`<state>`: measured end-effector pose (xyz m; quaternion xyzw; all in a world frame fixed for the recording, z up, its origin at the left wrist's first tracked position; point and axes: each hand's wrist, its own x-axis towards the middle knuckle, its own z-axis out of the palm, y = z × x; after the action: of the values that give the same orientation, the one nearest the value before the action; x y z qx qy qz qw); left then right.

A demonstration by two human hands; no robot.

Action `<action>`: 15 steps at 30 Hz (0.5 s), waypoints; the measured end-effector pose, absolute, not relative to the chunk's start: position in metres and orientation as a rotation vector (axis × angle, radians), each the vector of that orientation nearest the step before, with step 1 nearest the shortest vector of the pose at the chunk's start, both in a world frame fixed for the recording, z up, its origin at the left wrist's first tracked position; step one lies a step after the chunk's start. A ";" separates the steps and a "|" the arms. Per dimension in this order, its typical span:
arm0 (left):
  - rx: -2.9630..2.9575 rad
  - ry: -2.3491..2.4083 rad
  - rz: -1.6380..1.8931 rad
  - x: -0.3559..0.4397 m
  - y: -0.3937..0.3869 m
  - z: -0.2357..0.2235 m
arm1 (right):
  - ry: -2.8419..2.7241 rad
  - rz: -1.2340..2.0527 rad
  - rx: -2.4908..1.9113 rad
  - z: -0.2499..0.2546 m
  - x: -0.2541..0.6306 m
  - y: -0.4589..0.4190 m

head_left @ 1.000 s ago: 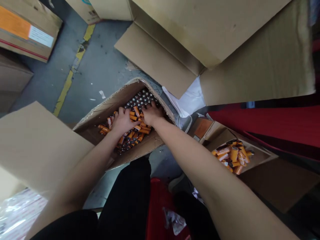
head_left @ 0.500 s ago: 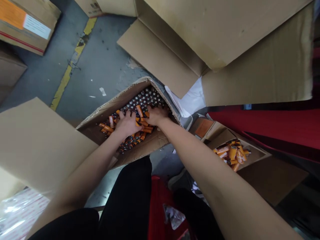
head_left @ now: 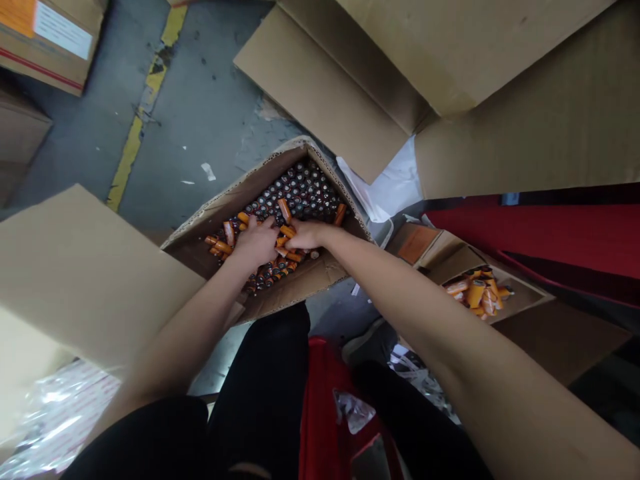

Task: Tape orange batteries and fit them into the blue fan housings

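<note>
An open cardboard box [head_left: 227, 200] holds many orange-wrapped cylindrical batteries. Toward its far corner, batteries [head_left: 300, 187] stand packed upright with their round ends showing. Loose orange batteries [head_left: 218, 245] lie on their sides over the nearer part. Inside the box, my left hand [head_left: 257, 243] has its fingers curled down around some of the loose batteries; its fingertips are partly hidden. Just to the right, my right hand [head_left: 307, 235] closes its thumb and fingers on orange batteries [head_left: 287, 231] in the middle of the pile. The hands are close together.
At the right, a smaller open carton [head_left: 520, 293] holds more orange batteries. A large box with open flaps [head_left: 325, 93] fills the upper right, beside a red surface [head_left: 565, 240]. A cardboard flap [head_left: 85, 280] lies left. A yellow line [head_left: 133, 147] crosses the grey floor.
My right hand has drawn back slightly from the box's right wall toward the middle, uncovering an orange battery there. My left hand's fingers have curled in. The view has shifted a little.
</note>
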<state>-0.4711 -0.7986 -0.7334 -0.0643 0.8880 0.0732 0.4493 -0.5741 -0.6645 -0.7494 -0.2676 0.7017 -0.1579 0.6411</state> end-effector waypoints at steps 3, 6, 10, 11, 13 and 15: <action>-0.095 2.185 0.221 -0.473 -0.809 -0.736 | 1.469 -0.505 -0.466 -0.753 -0.575 -0.665; -0.024 2.160 0.280 -0.476 -0.814 -0.733 | 1.255 -0.656 -0.270 -0.756 -0.575 -0.662; -0.063 2.116 0.383 -0.475 -0.813 -0.725 | 1.087 -0.679 -0.108 -0.761 -0.572 -0.657; -0.100 2.100 0.428 -0.473 -0.812 -0.724 | 1.054 -0.687 -0.066 -0.763 -0.571 -0.656; -0.172 2.084 0.505 -0.467 -0.807 -0.725 | 0.998 -0.723 0.019 -0.765 -0.569 -0.655; -0.222 2.127 0.536 -0.460 -0.801 -0.729 | 0.969 -0.764 0.077 -0.766 -0.566 -0.655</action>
<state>-0.4599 -0.8008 -0.7287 -0.0897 0.8607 0.2170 0.4517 -0.5665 -0.6547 -0.7657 0.0360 0.4543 -0.3580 0.8149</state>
